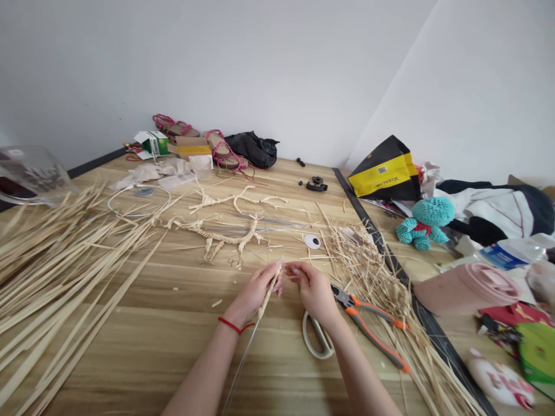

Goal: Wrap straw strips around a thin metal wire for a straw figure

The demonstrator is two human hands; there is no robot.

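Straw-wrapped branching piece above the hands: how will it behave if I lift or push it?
The branching straw piece probably feels light, as it looks built from thin dried strips. Its slender side prongs look fragile and may bend or snag. Lying flat and spread on the wooden table, it seems unlikely to roll.
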